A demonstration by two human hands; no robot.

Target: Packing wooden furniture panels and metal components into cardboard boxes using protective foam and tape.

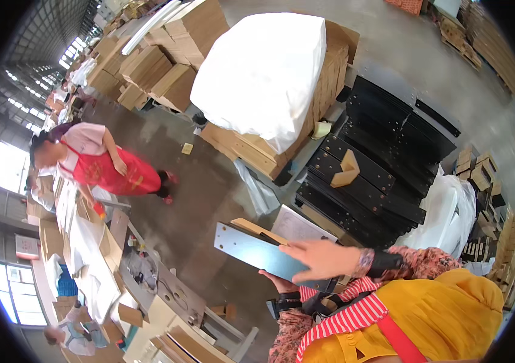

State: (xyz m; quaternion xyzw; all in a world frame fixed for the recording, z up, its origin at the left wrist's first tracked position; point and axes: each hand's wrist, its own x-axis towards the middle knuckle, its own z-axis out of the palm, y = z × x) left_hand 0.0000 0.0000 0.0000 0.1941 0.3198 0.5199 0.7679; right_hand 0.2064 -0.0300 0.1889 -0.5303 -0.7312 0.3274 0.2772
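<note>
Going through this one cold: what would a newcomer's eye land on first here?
Probably the big white plastic cover draped over a brown stack at the upper centre, with rows of black panels to its right. Next, at the lower centre, the glossy panel, with the right hand across it and the left hand at its lower edge. At left, a co-worker's bright red apron stands out.

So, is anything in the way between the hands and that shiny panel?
Nothing visible. The right hand lies over the face of the shiny panel, with nothing showing between them. The left hand is at the panel's lower edge, partly hidden by it, so its full grip can't be seen.
</note>
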